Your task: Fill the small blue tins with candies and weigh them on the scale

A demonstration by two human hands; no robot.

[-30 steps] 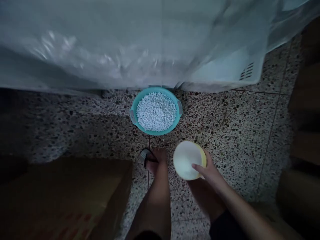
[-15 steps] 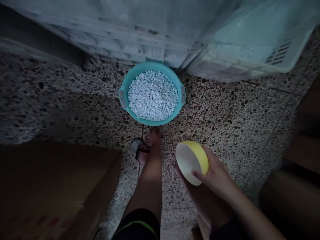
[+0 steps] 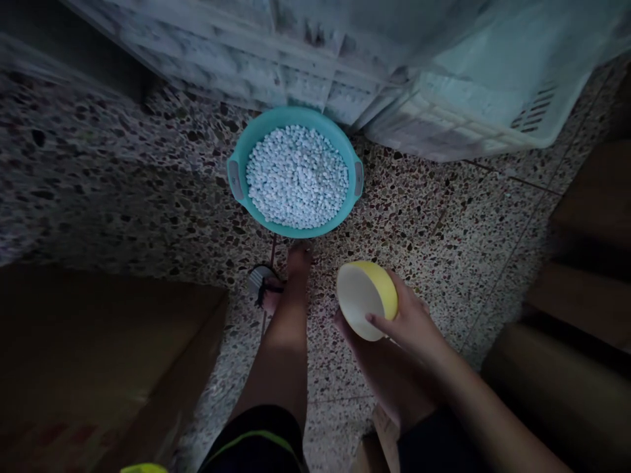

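My right hand [image 3: 414,325] is closed on the rim of a bowl [image 3: 387,289], yellow outside and white inside, with the thumb over the near edge. The bowl is tilted with its mouth facing left, and nothing shows inside it. It is held above my right leg, to the lower right of a turquoise basin [image 3: 296,232]. Small white pebble-like pieces [image 3: 298,177] are heaped in the basin, which sits on the floor and has grey handle grips. My left hand is out of view.
White plastic crates [image 3: 315,72] stand behind the basin, with another slotted crate [image 3: 537,135] at right. A cardboard box [image 3: 113,341] is at left, and brown boxes [image 3: 582,289] line the right. My sandalled foot [image 3: 266,286] rests on the speckled floor [image 3: 419,217].
The view has shifted a little, so the basin, bowl and my right hand appear slightly further left and higher. A bright yellow-green edge has appeared at the bottom left. The grip is unchanged.
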